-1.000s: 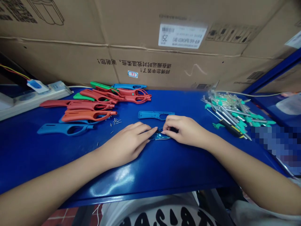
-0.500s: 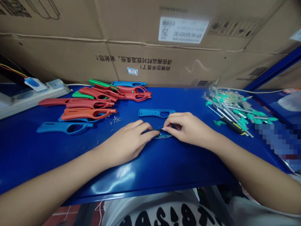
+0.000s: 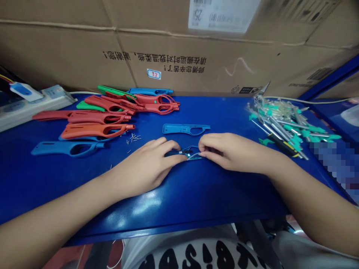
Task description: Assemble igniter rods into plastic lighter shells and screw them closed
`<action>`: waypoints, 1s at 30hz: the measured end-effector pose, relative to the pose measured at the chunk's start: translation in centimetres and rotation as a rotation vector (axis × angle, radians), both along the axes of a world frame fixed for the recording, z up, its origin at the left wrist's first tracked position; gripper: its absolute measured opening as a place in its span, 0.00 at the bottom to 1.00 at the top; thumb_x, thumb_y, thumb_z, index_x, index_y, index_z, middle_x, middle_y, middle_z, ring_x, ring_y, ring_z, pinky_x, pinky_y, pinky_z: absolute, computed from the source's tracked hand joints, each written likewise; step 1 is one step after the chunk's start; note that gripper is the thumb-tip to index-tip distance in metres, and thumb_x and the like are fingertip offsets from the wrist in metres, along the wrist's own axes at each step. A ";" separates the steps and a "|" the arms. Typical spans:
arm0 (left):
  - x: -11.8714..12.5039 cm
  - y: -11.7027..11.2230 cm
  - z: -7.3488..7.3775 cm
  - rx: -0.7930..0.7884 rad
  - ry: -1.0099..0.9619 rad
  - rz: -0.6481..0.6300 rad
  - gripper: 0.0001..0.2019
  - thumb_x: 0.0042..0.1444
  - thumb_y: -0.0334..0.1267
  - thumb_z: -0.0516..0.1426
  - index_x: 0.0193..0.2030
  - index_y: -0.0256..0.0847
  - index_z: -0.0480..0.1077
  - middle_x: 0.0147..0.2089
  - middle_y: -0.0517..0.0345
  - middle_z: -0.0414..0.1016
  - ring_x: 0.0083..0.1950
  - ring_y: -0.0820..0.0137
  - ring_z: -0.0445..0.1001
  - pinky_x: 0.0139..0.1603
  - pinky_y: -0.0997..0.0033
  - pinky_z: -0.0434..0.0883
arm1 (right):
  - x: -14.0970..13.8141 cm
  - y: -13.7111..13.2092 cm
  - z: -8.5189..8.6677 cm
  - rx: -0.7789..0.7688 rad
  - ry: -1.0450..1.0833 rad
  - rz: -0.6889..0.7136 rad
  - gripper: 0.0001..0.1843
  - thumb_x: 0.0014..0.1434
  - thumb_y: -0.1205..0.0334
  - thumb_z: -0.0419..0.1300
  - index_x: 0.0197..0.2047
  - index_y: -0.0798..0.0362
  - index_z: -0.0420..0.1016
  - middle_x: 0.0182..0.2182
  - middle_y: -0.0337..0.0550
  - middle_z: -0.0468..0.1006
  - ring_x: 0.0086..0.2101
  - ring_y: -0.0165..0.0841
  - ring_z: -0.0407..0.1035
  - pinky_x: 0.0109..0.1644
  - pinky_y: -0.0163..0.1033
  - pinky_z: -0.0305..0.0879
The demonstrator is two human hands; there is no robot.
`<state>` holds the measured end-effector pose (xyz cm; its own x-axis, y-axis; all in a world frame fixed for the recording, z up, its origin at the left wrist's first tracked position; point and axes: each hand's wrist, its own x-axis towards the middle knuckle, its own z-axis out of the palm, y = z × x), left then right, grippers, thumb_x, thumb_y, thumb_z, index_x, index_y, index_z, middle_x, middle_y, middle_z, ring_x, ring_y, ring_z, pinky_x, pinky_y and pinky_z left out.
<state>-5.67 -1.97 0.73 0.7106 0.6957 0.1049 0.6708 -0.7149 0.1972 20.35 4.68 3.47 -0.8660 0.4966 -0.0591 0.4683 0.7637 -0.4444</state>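
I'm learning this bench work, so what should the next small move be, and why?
Perhaps ease the thin pale strip into the blue handle half: it arches there, seemingly pinched by the right hand, while the left hand holds that half.

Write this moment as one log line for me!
left hand: at blue piece | right hand: at its loop | beyond: second blue piece | left: metal bits

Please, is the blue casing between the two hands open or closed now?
Open. A dark part shows inside the blue casing, with no cover over it. Some of the casing is hidden.
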 end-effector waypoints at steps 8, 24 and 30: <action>0.0 -0.1 0.4 -0.029 -0.009 -0.019 0.18 0.70 0.34 0.49 0.61 0.47 0.71 0.55 0.47 0.69 0.51 0.59 0.69 0.52 0.55 0.73 | 0.2 0.2 0.2 -0.064 0.072 0.025 0.09 0.57 0.74 0.57 0.38 0.51 0.71 0.33 0.38 0.74 0.29 0.28 0.64 0.34 0.34 0.56; -0.1 -0.1 0.4 0.079 0.064 -0.055 0.19 0.69 0.33 0.50 0.64 0.47 0.69 0.58 0.46 0.70 0.52 0.57 0.71 0.51 0.53 0.74 | 5.1 3.5 3.2 0.464 0.323 -0.587 0.12 0.66 0.56 0.56 0.48 0.48 0.78 0.36 0.47 0.80 0.34 0.39 0.72 0.44 0.46 0.68; -0.2 0.0 0.0 0.091 -0.011 -0.053 0.20 0.68 0.32 0.51 0.65 0.43 0.67 0.60 0.45 0.69 0.56 0.57 0.71 0.55 0.52 0.73 | 13.9 9.2 2.3 0.442 -0.009 -1.029 0.14 0.60 0.49 0.58 0.38 0.49 0.76 0.32 0.54 0.77 0.39 0.54 0.72 0.44 0.56 0.65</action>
